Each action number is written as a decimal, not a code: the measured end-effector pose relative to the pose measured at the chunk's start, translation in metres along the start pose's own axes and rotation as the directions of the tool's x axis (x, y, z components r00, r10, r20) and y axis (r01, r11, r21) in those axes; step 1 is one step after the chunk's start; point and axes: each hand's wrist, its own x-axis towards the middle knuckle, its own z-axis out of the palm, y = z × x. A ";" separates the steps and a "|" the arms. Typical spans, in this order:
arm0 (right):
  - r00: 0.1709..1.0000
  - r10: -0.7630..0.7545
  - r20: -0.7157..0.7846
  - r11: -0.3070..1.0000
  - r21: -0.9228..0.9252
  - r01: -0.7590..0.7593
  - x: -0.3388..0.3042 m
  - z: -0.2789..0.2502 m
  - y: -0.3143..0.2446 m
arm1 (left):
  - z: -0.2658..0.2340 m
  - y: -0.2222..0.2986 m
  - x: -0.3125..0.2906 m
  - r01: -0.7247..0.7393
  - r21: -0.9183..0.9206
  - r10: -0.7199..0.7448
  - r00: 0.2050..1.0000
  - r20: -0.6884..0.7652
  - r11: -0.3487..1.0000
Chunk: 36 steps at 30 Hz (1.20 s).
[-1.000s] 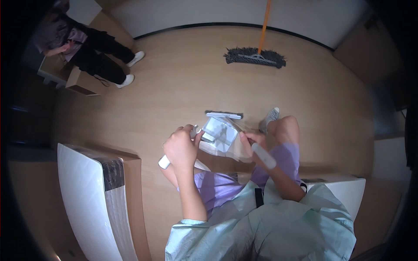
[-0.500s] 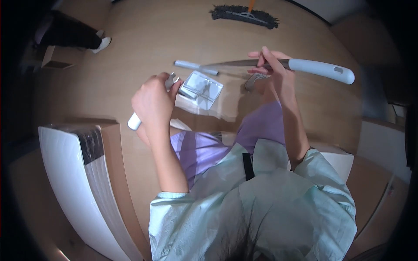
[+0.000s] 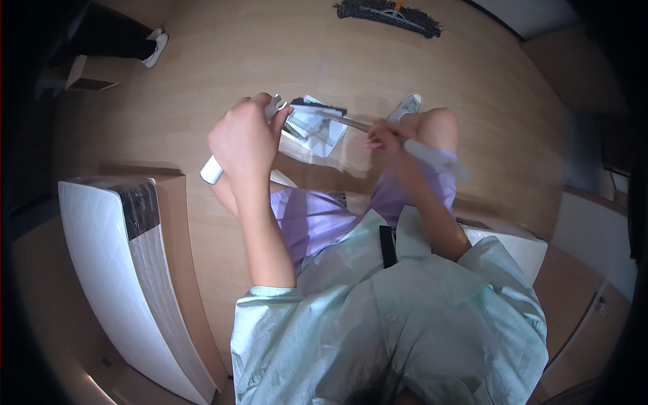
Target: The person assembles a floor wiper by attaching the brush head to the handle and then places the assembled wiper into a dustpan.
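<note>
Left hand holds one dustpan; right hand, blurred, apparently one broom.

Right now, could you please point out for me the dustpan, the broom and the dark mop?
Dustpan (image 3: 325, 133), head view: on the bare inside of its pan.
Broom (image 3: 352, 123), head view: on its thin shaft.
Dark mop (image 3: 386, 18), head view: on its fringed head.
</note>
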 end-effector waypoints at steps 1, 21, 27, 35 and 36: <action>1.000 -0.004 -0.011 1.000 -0.004 0.004 0.003 -0.016 -0.009 | 0.000 0.003 0.002 -0.009 -0.009 0.009 1.000 -0.001 1.000; 0.994 -0.068 -0.087 0.988 -0.144 0.055 0.064 -0.013 -0.026 | -0.013 -0.044 -0.016 0.171 -0.012 -0.170 0.984 0.043 0.985; 0.952 -0.293 0.087 0.871 -0.386 0.304 0.060 -0.023 0.109 | 0.010 -0.048 -0.012 0.016 -0.014 -0.015 0.998 0.067 1.000; 0.981 0.176 -0.082 0.984 0.022 -0.175 0.011 -0.001 -0.016 | 0.005 -0.058 -0.020 0.032 -0.014 -0.031 0.999 0.031 0.999; 0.981 0.184 -0.063 0.971 0.164 -0.172 0.015 -0.015 -0.018 | 0.003 -0.056 -0.022 0.024 -0.009 -0.024 0.999 0.025 1.000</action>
